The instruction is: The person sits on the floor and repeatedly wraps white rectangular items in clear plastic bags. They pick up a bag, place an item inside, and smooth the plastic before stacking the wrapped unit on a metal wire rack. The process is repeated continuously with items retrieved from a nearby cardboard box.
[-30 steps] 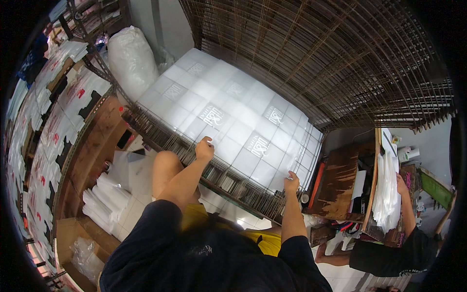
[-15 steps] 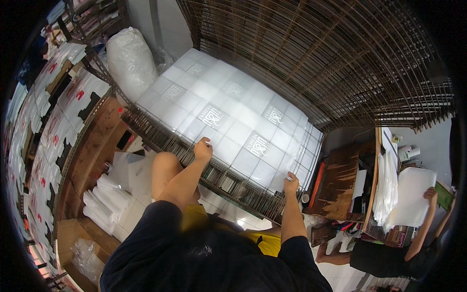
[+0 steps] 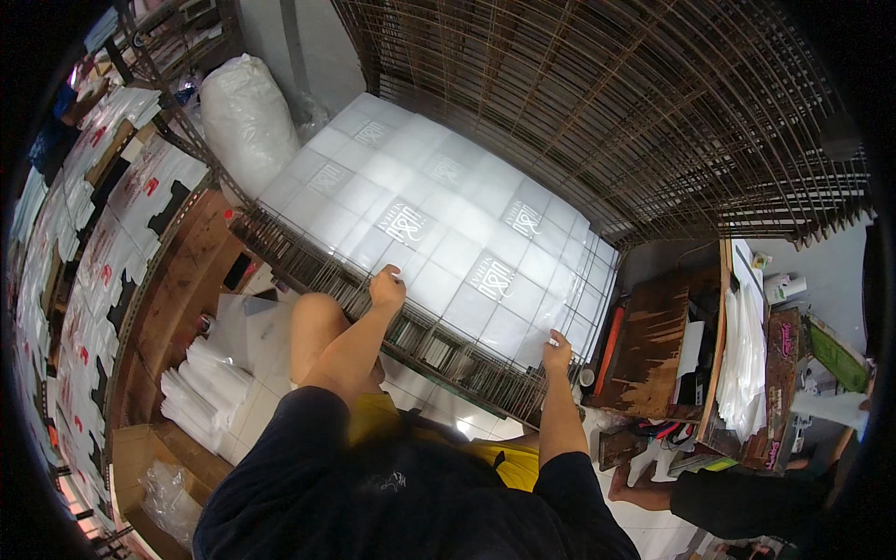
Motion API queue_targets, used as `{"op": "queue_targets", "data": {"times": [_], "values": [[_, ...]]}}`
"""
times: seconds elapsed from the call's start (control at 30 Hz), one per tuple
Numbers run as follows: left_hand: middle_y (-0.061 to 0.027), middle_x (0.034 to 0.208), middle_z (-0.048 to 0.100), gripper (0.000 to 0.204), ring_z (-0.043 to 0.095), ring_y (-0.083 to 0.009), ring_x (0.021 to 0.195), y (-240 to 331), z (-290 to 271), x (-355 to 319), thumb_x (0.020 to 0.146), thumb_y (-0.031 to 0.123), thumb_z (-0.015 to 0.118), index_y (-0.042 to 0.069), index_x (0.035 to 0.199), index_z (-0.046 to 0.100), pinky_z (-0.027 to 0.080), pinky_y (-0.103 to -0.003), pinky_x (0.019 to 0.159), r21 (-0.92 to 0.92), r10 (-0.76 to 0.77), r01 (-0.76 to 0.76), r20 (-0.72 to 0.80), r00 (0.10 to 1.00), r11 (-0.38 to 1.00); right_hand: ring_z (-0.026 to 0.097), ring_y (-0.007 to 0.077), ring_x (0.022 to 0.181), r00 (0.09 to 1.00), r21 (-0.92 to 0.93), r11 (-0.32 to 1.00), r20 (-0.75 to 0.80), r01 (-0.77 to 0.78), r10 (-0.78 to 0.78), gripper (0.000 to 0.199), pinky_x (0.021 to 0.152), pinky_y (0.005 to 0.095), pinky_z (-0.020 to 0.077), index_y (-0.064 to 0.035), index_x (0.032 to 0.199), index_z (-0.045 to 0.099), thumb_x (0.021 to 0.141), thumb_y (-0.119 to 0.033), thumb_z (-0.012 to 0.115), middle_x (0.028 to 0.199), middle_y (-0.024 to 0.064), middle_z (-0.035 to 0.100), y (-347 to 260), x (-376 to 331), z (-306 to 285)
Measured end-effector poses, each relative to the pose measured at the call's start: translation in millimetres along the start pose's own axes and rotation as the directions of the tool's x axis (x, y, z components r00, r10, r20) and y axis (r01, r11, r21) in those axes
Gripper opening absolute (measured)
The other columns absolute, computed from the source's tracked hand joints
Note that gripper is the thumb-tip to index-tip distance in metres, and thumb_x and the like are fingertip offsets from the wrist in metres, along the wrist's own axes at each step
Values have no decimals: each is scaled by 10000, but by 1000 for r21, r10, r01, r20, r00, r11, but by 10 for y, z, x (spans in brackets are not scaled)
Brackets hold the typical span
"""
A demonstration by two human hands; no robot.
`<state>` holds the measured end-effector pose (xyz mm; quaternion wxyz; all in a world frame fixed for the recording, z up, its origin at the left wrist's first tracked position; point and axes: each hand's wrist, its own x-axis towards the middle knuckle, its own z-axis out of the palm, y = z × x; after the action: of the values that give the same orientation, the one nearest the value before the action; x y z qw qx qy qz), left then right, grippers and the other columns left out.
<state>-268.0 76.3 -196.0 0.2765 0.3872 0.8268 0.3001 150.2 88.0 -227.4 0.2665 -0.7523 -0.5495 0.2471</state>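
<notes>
A wire drying rack (image 3: 431,329) stands in front of me, its top tier covered by translucent plastic sheets (image 3: 371,229) with white printed designs. The sheets lie flat in overlapping rows under a grid of thin wires. At the rack's near edge, left of its middle, my left hand (image 3: 387,286) is closed around the front wire. Farther right along the same edge, my right hand (image 3: 557,351) is closed too, its fingers and thumb pinching the wire near the corner. The fingertips of both hands are partly hidden.
Raised wire tiers (image 3: 597,103) lean up behind the sheets. A stuffed white plastic sack (image 3: 250,126) stands at the back left, above stacked printed sheets (image 3: 98,252). Below lies an open carton (image 3: 154,485). At the right, a co-worker's leg (image 3: 644,490) shows beside a wooden bench (image 3: 644,355).
My hands hold the same places on the rack. At the right, the co-worker has drawn a whitish sheet away toward the lower right, uncovering a green-edged frame and a wooden box side.
</notes>
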Motion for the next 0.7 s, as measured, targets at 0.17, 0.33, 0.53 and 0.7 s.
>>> {"op": "queue_targets", "data": {"times": [0.17, 0.33, 0.53, 0.7], "values": [[-168, 892, 655, 225, 630, -306, 859, 9, 18, 0, 744, 18, 605, 35, 968, 606, 502, -398, 780, 4, 21, -21, 4, 1000, 1000, 648, 236, 871, 1000, -43, 999, 7, 25, -24, 403, 789, 312, 497, -35, 1105, 618, 706, 6, 571, 1051, 144, 645, 17, -17, -20], [-152, 833, 662, 235, 635, -312, 820, -99, 89, 34, 717, 48, 607, 52, 951, 618, 501, -403, 756, 4, 55, -55, -45, 997, 998, 648, 235, 866, 998, -34, 998, -2, 60, -60, 396, 767, 314, 496, -34, 1104, 618, 713, 5, 573, 1030, 147, 650, 140, 22, 39], [-170, 916, 627, 249, 609, -317, 873, -120, 72, 34, 743, 36, 615, 33, 992, 600, 495, -403, 787, 35, 43, -43, -8, 999, 998, 650, 238, 865, 999, -43, 998, 18, 37, -36, 394, 751, 313, 496, -39, 1118, 613, 726, -2, 590, 1019, 144, 652, 171, 32, 50], [-153, 918, 581, 340, 581, -340, 895, -158, 67, -82, 735, 97, 642, 24, 1056, 560, 481, -420, 806, 45, 126, -118, -267, 955, 992, 651, 237, 870, 999, -33, 999, 48, 12, -10, 382, 732, 314, 500, -34, 1118, 603, 737, -12, 588, 988, 161, 652, -30, -92, -61]]}}
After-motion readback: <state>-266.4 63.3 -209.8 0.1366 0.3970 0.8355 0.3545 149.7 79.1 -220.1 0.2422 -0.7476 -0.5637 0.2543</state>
